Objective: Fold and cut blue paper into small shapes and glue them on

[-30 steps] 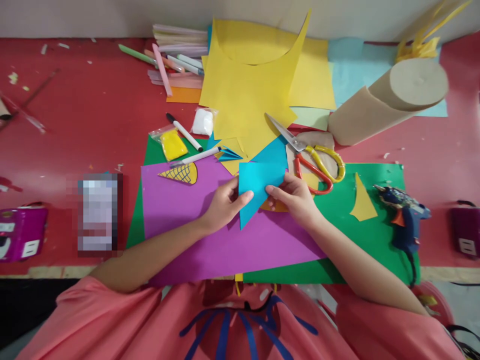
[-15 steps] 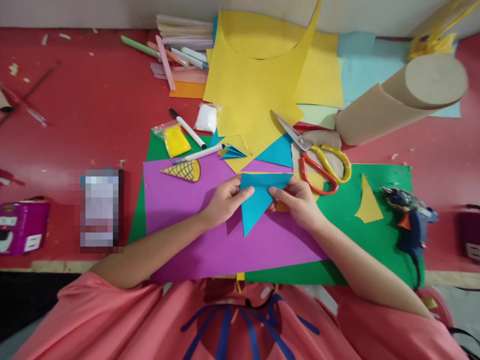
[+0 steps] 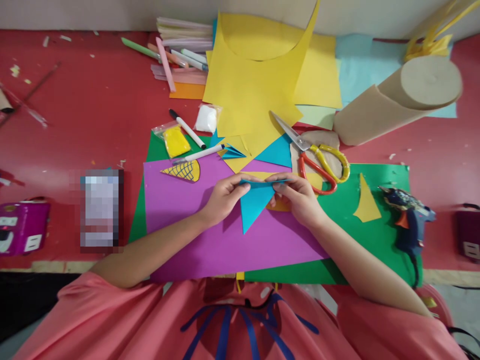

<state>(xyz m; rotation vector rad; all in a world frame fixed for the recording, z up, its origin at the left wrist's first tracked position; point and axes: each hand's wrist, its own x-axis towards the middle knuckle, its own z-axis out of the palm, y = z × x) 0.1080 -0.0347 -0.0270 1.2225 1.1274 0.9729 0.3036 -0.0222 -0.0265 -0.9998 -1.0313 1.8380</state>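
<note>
A blue piece of paper (image 3: 255, 202), pointed at its lower end, hangs between my two hands over the purple sheet (image 3: 195, 240). My left hand (image 3: 227, 197) pinches its upper left corner between thumb and fingers. At the upper right, my right hand (image 3: 298, 197) grips the same piece, with the top edge bent over under the fingertips of both hands. Behind and below it lies a yellow paper piece (image 3: 282, 205), partly covered by my right hand. Scissors (image 3: 305, 146) with red and yellow handles rest open just beyond my right hand.
Left of centre lie a yellow cone cutout (image 3: 183, 171), white markers (image 3: 187, 128) and a yellow clay packet (image 3: 175, 141). Large yellow paper (image 3: 255, 85) spreads at the back. A beige roll (image 3: 393, 102) and a glue gun (image 3: 410, 220) are on the right, a pixelated rectangle (image 3: 101, 207) left.
The top edge of the blue paper has been folded over, so its upper strip now looks thin. My fingers have come closer together along that edge.
</note>
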